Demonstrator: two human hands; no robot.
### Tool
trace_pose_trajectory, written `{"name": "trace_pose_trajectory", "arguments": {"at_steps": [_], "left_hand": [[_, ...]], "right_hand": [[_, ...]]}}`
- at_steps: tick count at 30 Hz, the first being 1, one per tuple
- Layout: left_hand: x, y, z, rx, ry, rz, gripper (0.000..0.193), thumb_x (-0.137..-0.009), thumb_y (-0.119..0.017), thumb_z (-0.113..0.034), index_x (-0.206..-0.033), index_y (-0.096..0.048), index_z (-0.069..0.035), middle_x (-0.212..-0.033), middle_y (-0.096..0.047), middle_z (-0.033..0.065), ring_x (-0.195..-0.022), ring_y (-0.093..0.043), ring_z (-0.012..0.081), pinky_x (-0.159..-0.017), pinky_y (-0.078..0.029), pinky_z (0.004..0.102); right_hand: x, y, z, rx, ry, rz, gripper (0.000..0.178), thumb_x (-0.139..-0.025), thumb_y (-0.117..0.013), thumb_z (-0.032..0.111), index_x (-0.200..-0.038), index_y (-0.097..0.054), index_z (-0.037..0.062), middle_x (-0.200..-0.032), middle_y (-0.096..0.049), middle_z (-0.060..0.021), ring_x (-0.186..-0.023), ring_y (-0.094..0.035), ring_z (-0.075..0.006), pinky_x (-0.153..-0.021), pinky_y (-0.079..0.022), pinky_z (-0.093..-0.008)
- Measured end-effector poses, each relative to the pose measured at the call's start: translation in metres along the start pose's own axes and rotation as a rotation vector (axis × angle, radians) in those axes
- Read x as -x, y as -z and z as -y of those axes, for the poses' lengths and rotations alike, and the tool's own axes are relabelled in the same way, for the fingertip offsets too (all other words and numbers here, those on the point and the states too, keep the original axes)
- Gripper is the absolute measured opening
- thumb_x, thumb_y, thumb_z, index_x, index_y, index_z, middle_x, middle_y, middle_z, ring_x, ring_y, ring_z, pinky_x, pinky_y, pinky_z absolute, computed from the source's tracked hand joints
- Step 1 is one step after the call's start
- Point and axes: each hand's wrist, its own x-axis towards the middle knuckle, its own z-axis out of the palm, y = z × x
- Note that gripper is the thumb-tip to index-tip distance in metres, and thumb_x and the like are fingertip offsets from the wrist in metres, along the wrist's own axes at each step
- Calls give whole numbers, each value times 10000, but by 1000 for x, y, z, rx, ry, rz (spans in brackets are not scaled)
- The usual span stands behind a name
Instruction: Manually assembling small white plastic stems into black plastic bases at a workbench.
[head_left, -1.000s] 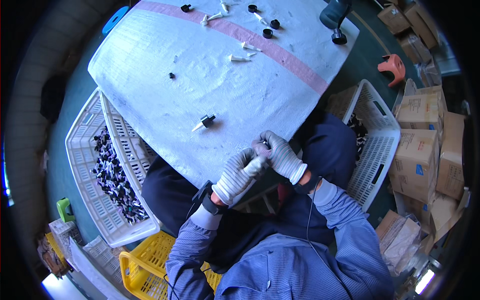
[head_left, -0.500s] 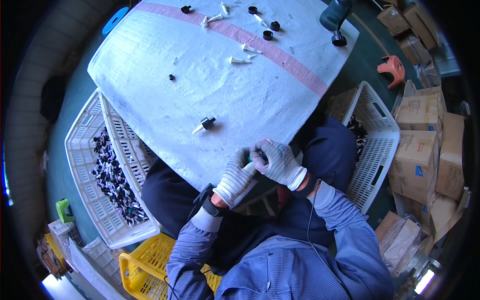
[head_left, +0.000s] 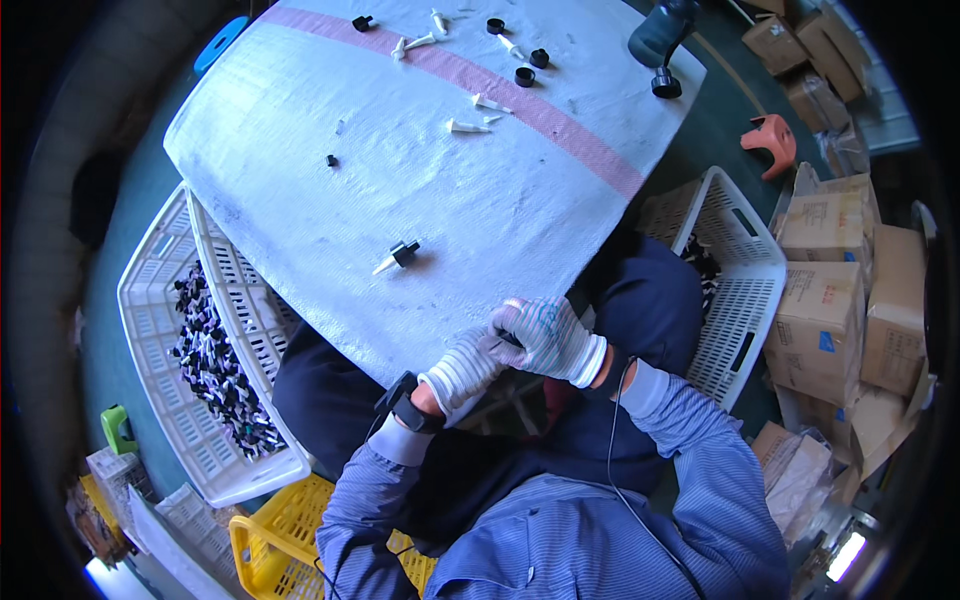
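My hands meet just past the table's near edge, both in pale striped knit gloves. My left hand [head_left: 465,363] is closed, its fingertips tucked under the right. My right hand [head_left: 548,338] curls its fingers in against the left. A dark spot shows between the fingers, but what they grip is mostly hidden. On the white-covered table [head_left: 300,150] nearby lies a white pointed nozzle with a black cap [head_left: 404,253]. A small black piece [head_left: 332,161] sits farther off. Pointed white nozzles [head_left: 468,127] and black ring caps [head_left: 525,77] are scattered toward the far side.
At left, a white crate [head_left: 240,493] holds many black and white pieces [head_left: 215,370]. Another white crate [head_left: 745,290] stands at right, before cardboard boxes [head_left: 815,300]. A yellow basket [head_left: 265,555] is at lower left. A dark bottle [head_left: 660,38] stands at the table's far right.
The right hand has turned and closed further over the left fingertips. The green bit and the white piece seen between the hands are now hidden. The whole view has shifted slightly.
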Motion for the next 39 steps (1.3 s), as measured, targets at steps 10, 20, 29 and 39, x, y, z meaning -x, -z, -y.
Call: {"name": "trace_pose_trajectory", "arguments": {"at_steps": [10,20,29,39], "left_hand": [[-3,2,18,-259,-255,-29,209,-895,-652,-211,-985,-674,-24,-792,-655,29,-751,-599,132,-659,-483,299],[8,-1,21,-117,-286,-48,132,-939,-569,-117,-1017,-607,-17,-819,-588,13,-780,-514,93,-729,-462,281],[4,-3,5,365,-243,73,410,-999,-541,-334,-1277,-525,-33,-1038,-652,71,-820,-655,136,-719,-538,284],[19,-16,-10,325,-171,180,418,-1008,-502,-379,-1201,-578,-15,-988,-675,88,-761,-661,151,-672,-542,277]], "right_hand": [[-6,16,5,-114,-73,213,231,-846,-647,303,-883,-591,82,-800,-644,-143,-727,-649,-352,-612,-500,-435],[0,56,-21,-625,-256,57,144,-944,-568,165,-915,-625,35,-810,-661,-84,-726,-661,-227,-638,-513,-331],[60,193,-60,-239,-810,-662,244,-945,-574,312,-927,-623,74,-673,-502,34,-534,-429,-33,-496,-343,-211],[158,184,-67,358,-717,-546,266,-946,-587,252,-1065,-648,22,-1046,-659,-164,-982,-627,-325,-886,-480,-383]]}}
